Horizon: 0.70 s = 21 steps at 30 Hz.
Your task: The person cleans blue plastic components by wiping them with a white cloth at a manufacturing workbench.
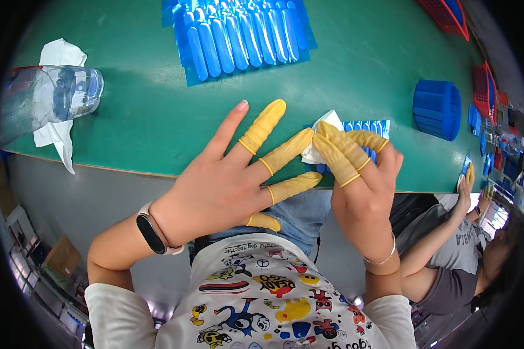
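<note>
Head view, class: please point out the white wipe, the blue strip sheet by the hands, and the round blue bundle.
White wipe (312, 155): head view, on its lower part.
Blue strip sheet (370, 126): head view, near its far edge.
Round blue bundle (436, 112): head view, middle of its side.

Workroom surroundings as seen from your position. The green desk spans the view before you, its near edge bowed by the lens. Below that edge, on your left, lies smooth grey floor; farther out, near the left rim, stands a brown cardboard box amid clutter too small to identify. To your right, red perforated baskets line the desk's far side. Near the right rim, a bright pale patch shows, its source unclear.
</note>
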Each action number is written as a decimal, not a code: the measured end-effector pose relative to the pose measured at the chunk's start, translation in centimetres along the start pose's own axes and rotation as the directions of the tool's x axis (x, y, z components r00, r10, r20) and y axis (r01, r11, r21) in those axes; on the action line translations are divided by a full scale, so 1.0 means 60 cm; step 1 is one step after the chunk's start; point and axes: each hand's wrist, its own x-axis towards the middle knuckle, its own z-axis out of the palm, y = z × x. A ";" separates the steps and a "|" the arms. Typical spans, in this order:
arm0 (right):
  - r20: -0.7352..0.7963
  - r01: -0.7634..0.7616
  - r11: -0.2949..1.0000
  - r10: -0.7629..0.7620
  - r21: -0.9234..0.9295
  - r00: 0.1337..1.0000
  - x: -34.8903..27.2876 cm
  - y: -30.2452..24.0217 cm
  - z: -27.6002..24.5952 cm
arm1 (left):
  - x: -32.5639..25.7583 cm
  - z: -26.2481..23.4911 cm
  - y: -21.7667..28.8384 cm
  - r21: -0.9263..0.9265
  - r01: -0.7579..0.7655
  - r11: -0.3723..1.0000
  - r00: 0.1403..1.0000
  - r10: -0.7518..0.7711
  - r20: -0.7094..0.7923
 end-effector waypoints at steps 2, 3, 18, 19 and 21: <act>0.013 -0.009 1.000 0.009 -0.028 1.000 -0.019 -0.010 -0.006 | 0.000 0.004 0.000 -0.004 -0.013 1.000 1.000 0.013 -0.026; 0.040 -0.012 1.000 0.012 -0.011 0.999 -0.035 -0.011 -0.016 | 0.002 0.001 0.001 0.000 -0.009 1.000 0.999 0.009 -0.032; -0.060 -0.285 0.935 0.278 -0.210 0.959 -0.053 0.018 -0.019 | 0.007 -0.001 0.004 -0.042 0.026 0.999 1.000 -0.026 -0.006; -0.048 -0.313 0.926 0.310 -0.212 0.950 -0.054 0.013 -0.023 | 0.007 0.000 0.006 -0.034 0.029 0.999 1.000 -0.029 -0.012; -0.047 -0.266 0.949 0.261 -0.172 0.964 -0.055 -0.011 -0.017 | 0.008 -0.004 0.007 -0.045 0.021 0.999 1.000 -0.022 -0.004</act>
